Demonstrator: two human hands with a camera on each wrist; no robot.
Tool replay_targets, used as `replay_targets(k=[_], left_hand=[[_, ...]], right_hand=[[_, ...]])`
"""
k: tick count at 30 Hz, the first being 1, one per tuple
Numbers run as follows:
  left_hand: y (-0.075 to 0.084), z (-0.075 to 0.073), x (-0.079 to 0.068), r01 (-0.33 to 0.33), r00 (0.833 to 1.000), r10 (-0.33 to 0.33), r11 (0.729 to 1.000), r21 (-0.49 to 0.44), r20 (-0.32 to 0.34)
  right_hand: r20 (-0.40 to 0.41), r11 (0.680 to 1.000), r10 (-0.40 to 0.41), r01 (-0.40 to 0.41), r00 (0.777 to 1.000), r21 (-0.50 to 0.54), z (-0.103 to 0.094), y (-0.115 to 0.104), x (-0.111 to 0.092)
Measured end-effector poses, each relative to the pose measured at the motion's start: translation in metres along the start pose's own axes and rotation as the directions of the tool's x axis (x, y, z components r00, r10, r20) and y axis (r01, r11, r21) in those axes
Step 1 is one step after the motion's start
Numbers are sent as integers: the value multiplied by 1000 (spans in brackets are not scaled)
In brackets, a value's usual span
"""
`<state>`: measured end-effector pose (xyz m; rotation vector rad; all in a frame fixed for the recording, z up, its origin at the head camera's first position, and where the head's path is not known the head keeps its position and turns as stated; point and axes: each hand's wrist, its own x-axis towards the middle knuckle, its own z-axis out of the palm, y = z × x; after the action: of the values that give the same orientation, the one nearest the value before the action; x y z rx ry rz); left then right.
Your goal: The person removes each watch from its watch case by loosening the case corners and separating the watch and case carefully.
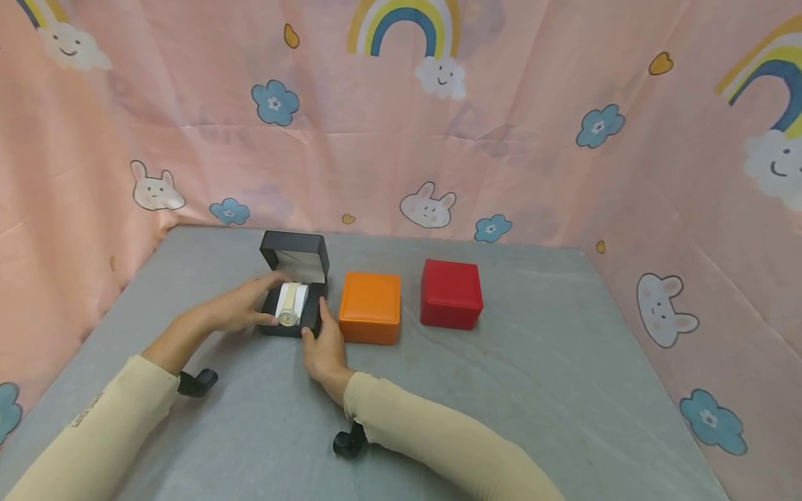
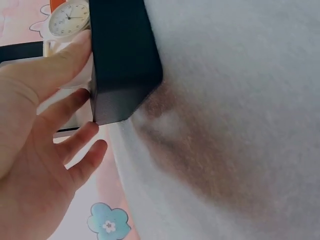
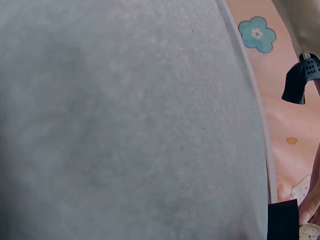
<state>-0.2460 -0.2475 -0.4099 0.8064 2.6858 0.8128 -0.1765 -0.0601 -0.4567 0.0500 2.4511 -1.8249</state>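
A black watch box (image 1: 270, 303) stands with its lid (image 1: 293, 243) raised. Inside, a watch (image 1: 288, 314) with a round white dial and a pale strap is wrapped on a white cushion (image 1: 301, 299). From the left, my left hand (image 1: 244, 303) reaches into the box and pinches the cushion, thumb beside the dial. In the left wrist view the outer fingers (image 2: 89, 159) spread past the box's edge. My right hand (image 1: 326, 348) grips the front right corner of the box. In the right wrist view it is out of sight; only a box corner and the dial show.
Just right of the black box sits a shut orange box (image 1: 370, 306), and farther right a shut red box (image 1: 451, 293). All stand on a grey cloth-covered table (image 1: 532, 390) with a pink patterned curtain (image 1: 532, 139) behind and at the sides.
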Motion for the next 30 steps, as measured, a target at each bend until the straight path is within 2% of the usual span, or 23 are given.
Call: replay_targets(k=[7,19,30], left_hand=[[-2,3,0,-3,1000,2,996,-86,-9],[-11,-4,-1,83,996,-88,969,-233,-10],[-11,-17,-3,63,994,-82,965,-253,-67]], right_hand=[[3,1000,-5,5,1000,-1,0,1,-1],[10,1000,2,-2,1000,-5,-1,1,-4],[35,999,31,-30,999,-31,-5,-6,0]])
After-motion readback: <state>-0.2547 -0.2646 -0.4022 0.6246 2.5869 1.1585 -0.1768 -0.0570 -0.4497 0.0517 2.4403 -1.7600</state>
